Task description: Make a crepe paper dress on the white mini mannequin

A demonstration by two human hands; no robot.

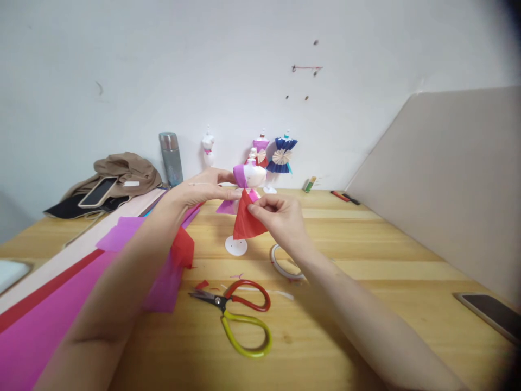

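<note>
A small white mannequin (254, 175) on a round white base (236, 246) stands upright in front of me. Purple paper wraps part of its chest, and more purple paper (227, 207) hangs behind its waist. My left hand (207, 185) reaches round from the left, thumb against the waist and fingers behind the torso. My right hand (280, 214) pinches a red paper piece (247, 218) between thumb and forefinger, holding it against the mannequin's front below the waist. Nearer to me lie scissors (222, 301) with one red and one yellow handle.
A tape roll (279, 262) and paper scraps (283, 295) lie near the scissors. Purple and red sheets (61, 309) cover the left side. Dressed mannequins (281, 157), a flask (171, 160) and a cloth bundle (128, 171) stand along the back. A phone (490, 312) lies at the right.
</note>
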